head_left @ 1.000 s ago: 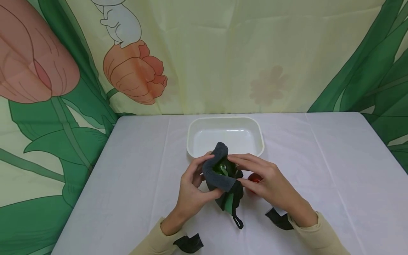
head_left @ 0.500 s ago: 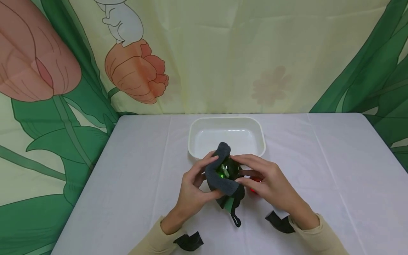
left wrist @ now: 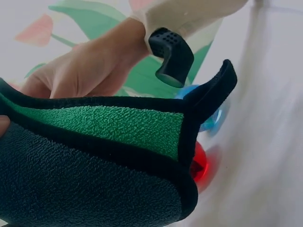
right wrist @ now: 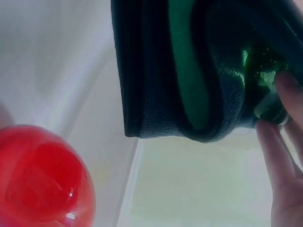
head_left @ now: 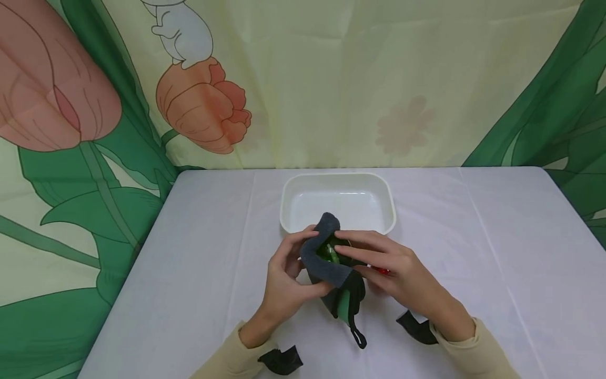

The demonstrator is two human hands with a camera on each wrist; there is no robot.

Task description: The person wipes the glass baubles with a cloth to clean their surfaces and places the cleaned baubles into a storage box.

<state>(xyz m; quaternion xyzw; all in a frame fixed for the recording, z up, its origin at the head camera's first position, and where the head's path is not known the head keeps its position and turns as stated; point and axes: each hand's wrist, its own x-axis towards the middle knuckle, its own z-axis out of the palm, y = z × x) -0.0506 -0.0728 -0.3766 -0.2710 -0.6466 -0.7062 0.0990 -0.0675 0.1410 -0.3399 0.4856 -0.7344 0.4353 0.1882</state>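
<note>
A dark grey cloth (head_left: 322,266) with black edging, a green inner side and a hanging black loop is folded up above the table. My left hand (head_left: 286,281) grips it from the left, thumb in front and fingers behind. Inside the fold sits a shiny green glassy round thing (head_left: 330,252), mostly covered by cloth and fingers. My right hand (head_left: 400,266) holds it from the right, with fingers over its top and the thumb low by the cloth edge. Fingertips touch the green thing (right wrist: 272,106) in the right wrist view. A glossy red ball (right wrist: 45,179) is close beside the right hand.
Behind the hands stands a white rectangular tray (head_left: 338,202) on the white-covered table (head_left: 218,237). In the left wrist view a blue see-through round thing (left wrist: 215,118) shows partly behind the cloth loop. A printed curtain (head_left: 331,79) hangs at the back.
The right fingers have shifted left over the green thing and cover more of it. The cloth has tilted a little and its loop swung slightly right. The left hand keeps its grip.
</note>
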